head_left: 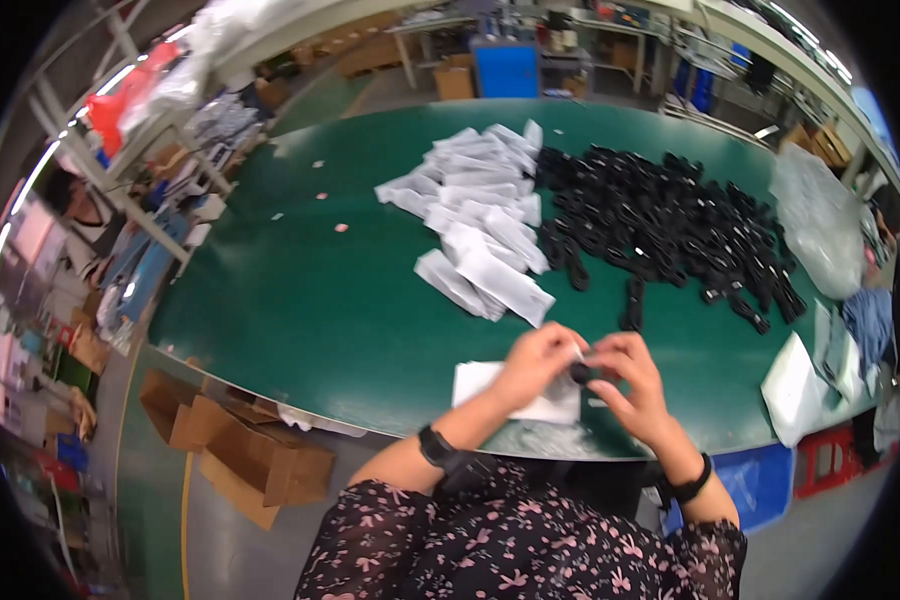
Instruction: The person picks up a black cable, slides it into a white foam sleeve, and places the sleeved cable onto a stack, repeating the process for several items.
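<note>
My two hands meet above the near edge of the green table. The fingers of my left hand (542,362) are closed in a pinch, with a small white bit showing at their tips; what they grip is mostly hidden. My right hand (632,380) has thumb and fingers curled round a small black coiled cable (580,373), which lies between both hands. Under my left wrist is a stack of white bags (473,382). Beyond my hands, one black coiled cable (633,302) lies apart from a large heap of such cables (660,215).
Filled, frosted white bags (480,215) are piled left of the cable heap. Clear plastic (820,220) and a white packet (793,385) lie at the table's right side. Open cardboard boxes (245,450) stand on the floor at left, a blue bin (750,485) below right.
</note>
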